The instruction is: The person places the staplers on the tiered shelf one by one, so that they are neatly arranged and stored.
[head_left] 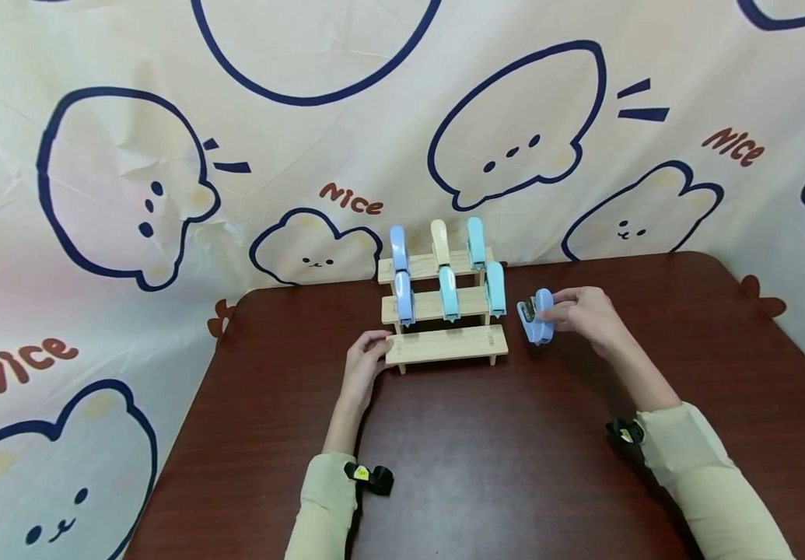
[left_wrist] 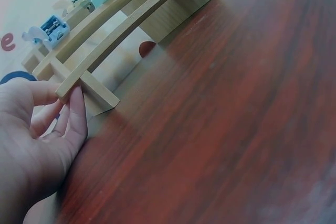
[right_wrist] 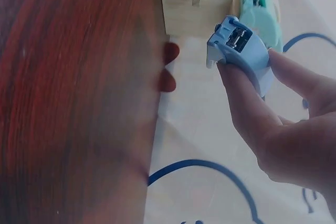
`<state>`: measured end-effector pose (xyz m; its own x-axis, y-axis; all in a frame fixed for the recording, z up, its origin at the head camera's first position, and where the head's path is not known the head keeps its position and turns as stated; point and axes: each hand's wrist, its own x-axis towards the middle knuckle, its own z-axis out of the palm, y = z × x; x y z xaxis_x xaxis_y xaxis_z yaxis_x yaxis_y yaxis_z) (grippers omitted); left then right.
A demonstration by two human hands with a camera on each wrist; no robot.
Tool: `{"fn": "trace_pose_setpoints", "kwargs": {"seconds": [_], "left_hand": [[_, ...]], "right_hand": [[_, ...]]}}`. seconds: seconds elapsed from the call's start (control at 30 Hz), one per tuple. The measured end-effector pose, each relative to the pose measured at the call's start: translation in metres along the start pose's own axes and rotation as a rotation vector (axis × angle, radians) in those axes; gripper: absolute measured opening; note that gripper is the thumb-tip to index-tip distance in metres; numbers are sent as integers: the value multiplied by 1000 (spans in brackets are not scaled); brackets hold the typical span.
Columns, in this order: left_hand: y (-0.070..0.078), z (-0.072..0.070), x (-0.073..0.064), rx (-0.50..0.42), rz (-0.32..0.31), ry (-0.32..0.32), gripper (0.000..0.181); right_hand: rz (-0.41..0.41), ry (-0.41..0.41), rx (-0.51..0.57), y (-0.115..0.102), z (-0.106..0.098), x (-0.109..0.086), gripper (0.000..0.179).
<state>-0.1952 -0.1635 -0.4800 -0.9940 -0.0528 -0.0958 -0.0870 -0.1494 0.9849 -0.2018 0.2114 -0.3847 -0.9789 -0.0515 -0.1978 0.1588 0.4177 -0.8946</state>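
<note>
My right hand (head_left: 589, 317) pinches a small light-blue stapler (head_left: 537, 330) between thumb and fingers, to the right of a stepped wooden rack (head_left: 446, 346). In the right wrist view, the metal inside of the stapler (right_wrist: 247, 51) shows. At the rack's lower left corner, my left hand (head_left: 363, 369) grips the end of the lowest board, thumb and fingers on either side of it in the left wrist view. Two staplers at the left of the rack are periwinkle (head_left: 404, 298), a cream one (head_left: 440, 243) stands on the top step, and the others are light blue or turquoise (head_left: 495, 288).
The rack stands near the back edge of a dark brown wooden table (head_left: 486, 459). Behind it hangs a pale cloth (head_left: 388, 148) printed with cartoon animals. Staplers stand on the upper two steps; the bottom board is bare.
</note>
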Motion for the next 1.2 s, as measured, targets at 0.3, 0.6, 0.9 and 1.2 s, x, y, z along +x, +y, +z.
{"fn": "trace_pose_setpoints", "kwargs": {"seconds": [0.3,0.6,0.9,1.2], "left_hand": [[0,0,0,-5,0,0,30],[1,1,-1,1,-1,6,30],[0,1,0,2,-6,7,29],[1,1,0,1,-3,8,26]], "right_hand": [[-24,-36,-26,-5,12,-16,64],[-50,-90,-43,-12,26,-24,62],[-70,-69,-46,-14,41,-24,58],[-79,-42,-57,-17,57,-24,53]]}}
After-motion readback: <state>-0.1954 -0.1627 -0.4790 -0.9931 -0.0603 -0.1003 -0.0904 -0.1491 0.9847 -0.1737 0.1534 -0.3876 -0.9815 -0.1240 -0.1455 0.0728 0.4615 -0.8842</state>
